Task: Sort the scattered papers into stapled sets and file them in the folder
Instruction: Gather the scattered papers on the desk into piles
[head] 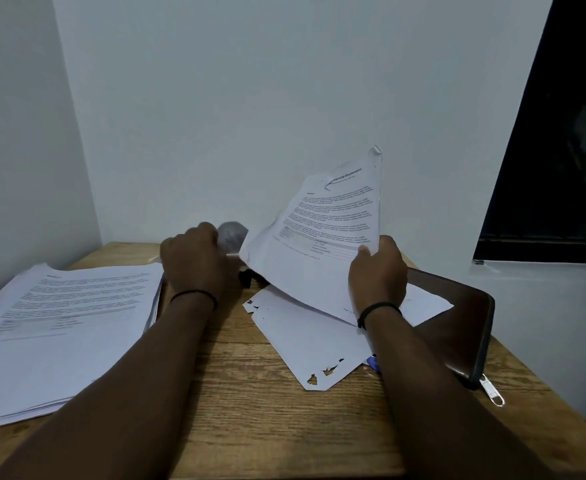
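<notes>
My right hand (378,271) pinches the lower edge of a printed paper set (333,216) and holds it tilted up off the desk; its top corner is curled. My left hand (194,261) has its fingers curled over a dark object, apparently a stapler (246,277), at the lower left corner of that set; most of the object is hidden. Loose white sheets (305,337) with torn, stained corners lie under my right wrist. A thick stack of printed papers (59,323) lies at the left. A brown zip folder (464,317) lies at the right, partly under the loose sheets.
The wooden desk (243,393) stands in a corner between white walls. A grey rounded object (232,233) sits behind my left hand against the wall. The folder's zip pull (492,393) sticks out near the desk's right edge. A dark window is at the upper right.
</notes>
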